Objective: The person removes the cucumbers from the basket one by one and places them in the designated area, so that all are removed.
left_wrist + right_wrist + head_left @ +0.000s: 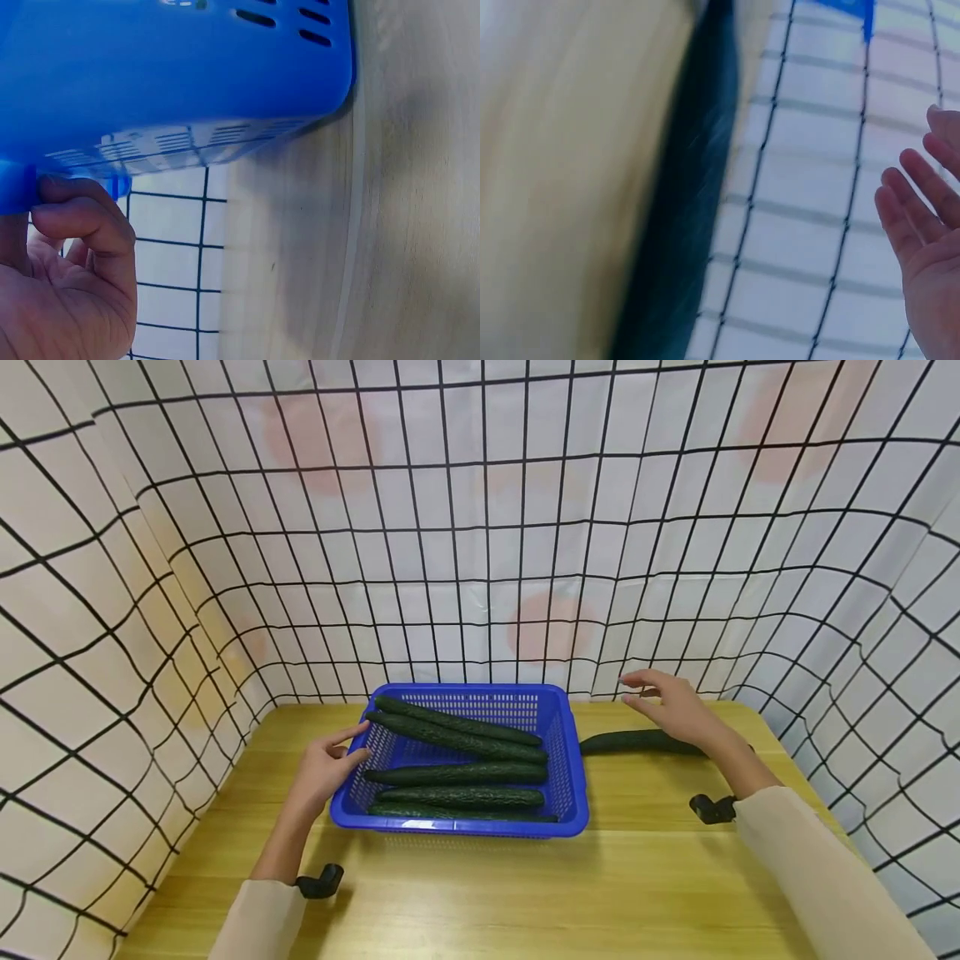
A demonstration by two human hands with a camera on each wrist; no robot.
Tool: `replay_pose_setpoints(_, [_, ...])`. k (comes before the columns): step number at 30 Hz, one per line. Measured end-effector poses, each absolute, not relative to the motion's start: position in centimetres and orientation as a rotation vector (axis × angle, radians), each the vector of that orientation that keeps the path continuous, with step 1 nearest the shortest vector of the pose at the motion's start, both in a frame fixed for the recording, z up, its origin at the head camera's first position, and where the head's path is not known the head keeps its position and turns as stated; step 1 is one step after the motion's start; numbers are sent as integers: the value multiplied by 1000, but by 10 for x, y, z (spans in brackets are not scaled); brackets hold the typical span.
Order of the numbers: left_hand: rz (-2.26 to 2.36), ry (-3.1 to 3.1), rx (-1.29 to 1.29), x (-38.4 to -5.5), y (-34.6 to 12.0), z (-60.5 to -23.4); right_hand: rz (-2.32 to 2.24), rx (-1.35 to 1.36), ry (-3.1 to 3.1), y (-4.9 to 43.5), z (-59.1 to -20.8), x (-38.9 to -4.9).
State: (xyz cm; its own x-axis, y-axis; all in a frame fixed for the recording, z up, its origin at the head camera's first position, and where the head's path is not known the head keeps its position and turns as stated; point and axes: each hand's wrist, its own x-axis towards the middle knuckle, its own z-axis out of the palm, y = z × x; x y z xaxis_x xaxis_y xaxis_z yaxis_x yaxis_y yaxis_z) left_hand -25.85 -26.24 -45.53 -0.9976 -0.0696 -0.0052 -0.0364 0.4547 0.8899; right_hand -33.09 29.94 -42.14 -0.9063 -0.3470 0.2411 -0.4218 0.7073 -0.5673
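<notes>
A blue plastic basket (pixel 459 828) stands on the wooden table with several long dark green cucumbers (pixel 468 772) lying lengthwise in it. At its left end my left hand (pixel 324 770) holds the rim, thumb over the edge; the left wrist view shows curled fingers (pixel 94 217) tucked under the lip. Right of the basket, one more cucumber (pixel 637 742) lies on the table, its far right part hidden behind my right forearm. Above this cucumber my right hand (pixel 673 706) hovers with nothing in it, fingers loosely bent and apart from the thumb.
Black wire grid panels (pixel 487 543) backed with white sheeting rise at the back and both sides. The wooden table (pixel 480 902) extends in front of the basket. A black wrist device (pixel 321 882) sticks out from the left sleeve, another (pixel 712 810) from the right.
</notes>
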Motion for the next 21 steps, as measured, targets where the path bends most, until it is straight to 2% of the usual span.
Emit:
replay_pose_setpoints(13, [-1687, -2558, 161, -256, -258, -461, 1040, 829, -2748, 194, -373, -335])
replay_pose_setpoints(21, [-1666, -2572, 161, -257, -257, -459, 1118, 940, -2726, 151, -365, -335])
